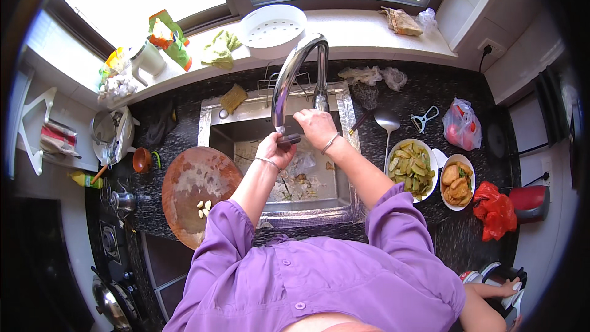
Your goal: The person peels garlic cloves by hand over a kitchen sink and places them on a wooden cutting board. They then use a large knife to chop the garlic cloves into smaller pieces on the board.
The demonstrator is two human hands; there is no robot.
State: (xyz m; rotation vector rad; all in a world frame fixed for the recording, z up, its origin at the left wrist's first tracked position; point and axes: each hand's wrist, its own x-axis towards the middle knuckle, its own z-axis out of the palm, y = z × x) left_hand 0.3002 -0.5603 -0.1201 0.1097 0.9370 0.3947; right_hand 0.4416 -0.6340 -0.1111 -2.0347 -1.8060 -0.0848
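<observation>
Under the spout of the chrome faucet (295,69), my left hand (275,150) grips a dark, smooth object (289,139), perhaps a knife handle; its kind cannot be told. My right hand (315,127) is raised at the base of the faucet, fingers bent near its lever area; whether it holds anything cannot be told. Below both hands is the steel sink (322,203), with food scraps and a clear plastic bag (304,162) inside. Left of the sink lies a round wooden cutting board (193,184) with several peeled garlic cloves (203,208).
Right of the sink are a metal spatula (387,121), a peeler (424,119), a bowl of sliced vegetables (411,168) and a bowl of fried food (457,183). A white colander (273,30) stands on the windowsill. Another person's hand (510,287) shows at lower right.
</observation>
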